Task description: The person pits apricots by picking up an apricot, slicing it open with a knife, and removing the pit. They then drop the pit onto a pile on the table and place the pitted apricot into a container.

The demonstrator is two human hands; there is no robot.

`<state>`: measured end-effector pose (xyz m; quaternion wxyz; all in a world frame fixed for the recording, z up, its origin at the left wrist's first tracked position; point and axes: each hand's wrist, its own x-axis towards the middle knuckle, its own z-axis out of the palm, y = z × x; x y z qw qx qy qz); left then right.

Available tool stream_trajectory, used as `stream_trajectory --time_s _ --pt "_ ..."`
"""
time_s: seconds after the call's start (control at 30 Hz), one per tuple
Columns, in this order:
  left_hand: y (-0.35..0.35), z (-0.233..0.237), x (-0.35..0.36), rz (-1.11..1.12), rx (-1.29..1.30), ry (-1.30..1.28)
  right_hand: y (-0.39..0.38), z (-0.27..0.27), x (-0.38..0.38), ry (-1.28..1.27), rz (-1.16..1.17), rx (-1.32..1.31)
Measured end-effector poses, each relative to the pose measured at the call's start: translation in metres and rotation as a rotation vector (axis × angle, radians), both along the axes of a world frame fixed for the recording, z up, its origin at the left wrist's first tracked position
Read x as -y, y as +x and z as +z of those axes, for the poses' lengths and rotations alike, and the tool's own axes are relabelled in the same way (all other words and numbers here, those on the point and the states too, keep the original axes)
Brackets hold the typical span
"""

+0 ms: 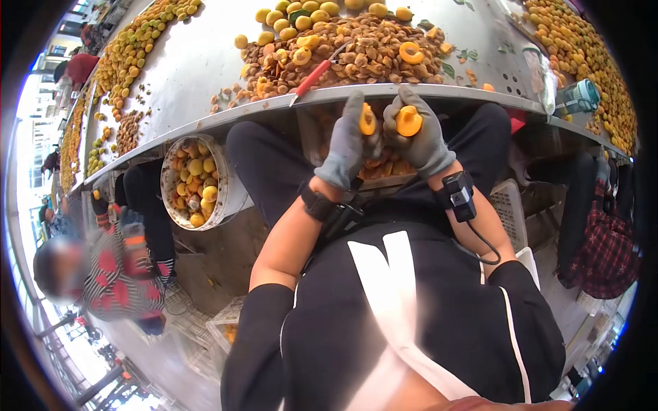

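My left hand [347, 142], in a grey glove, is closed on an apricot half [368, 119] with its cut face showing. Beside it my right hand [426, 140], gloved the same way, grips another apricot half [409, 121], whose hollow faces up. Both hands are over my lap at the table's front edge, above a crate of apricot halves [385, 168]. A red-handled knife [315, 77] lies on the metal table against a heap of brown apricot pits [363, 58]. Whole apricots [301, 17] sit behind the heap, and a cut half [411, 53] rests on it.
A white bucket of apricots [236, 188] stands left of my legs. Coworkers sit on both sides, one in a patterned top [116, 277], another in a plaid sleeve [606, 250]. A teal cup [578, 97] is at the table's right, near more apricots [582, 61].
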<state>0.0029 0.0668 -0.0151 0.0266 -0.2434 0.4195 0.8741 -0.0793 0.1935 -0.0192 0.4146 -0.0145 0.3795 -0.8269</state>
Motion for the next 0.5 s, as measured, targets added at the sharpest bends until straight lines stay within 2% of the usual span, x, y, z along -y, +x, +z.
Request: stream_trajectory --time_s 0.03,0.1,0.17,0.23,0.27,0.33,0.37,0.43,0.5 --pt "0.003 0.0 0.004 -0.006 0.003 0.0 -0.001 -0.003 -0.001 -0.15 0.03 0.176" --pt "0.007 -0.001 0.008 -0.002 0.018 0.144 -0.002 -0.005 -0.009 -0.173 0.091 0.191" --pt "0.008 -0.011 0.011 0.037 0.022 0.146 -0.007 -0.009 -0.019 -0.199 0.164 0.203" --pt "0.011 -0.015 0.018 -0.046 -0.062 0.173 -0.015 -0.019 -0.023 0.212 0.301 -0.034" --pt "0.013 -0.017 0.02 -0.037 -0.063 0.166 -0.014 -0.027 -0.019 0.206 0.31 -0.036" --pt "0.014 -0.017 0.017 -0.043 0.0 0.203 -0.007 -0.034 -0.008 0.464 0.147 -0.742" --pt "0.014 -0.02 0.018 -0.039 0.001 0.202 -0.005 -0.034 -0.008 0.461 0.15 -0.742" --pt "0.012 -0.016 0.018 -0.076 0.128 0.261 0.006 -0.01 -0.001 0.138 0.413 -0.203" --pt "0.01 -0.009 0.014 -0.029 0.213 0.166 0.008 -0.013 0.006 0.172 0.505 -0.282"
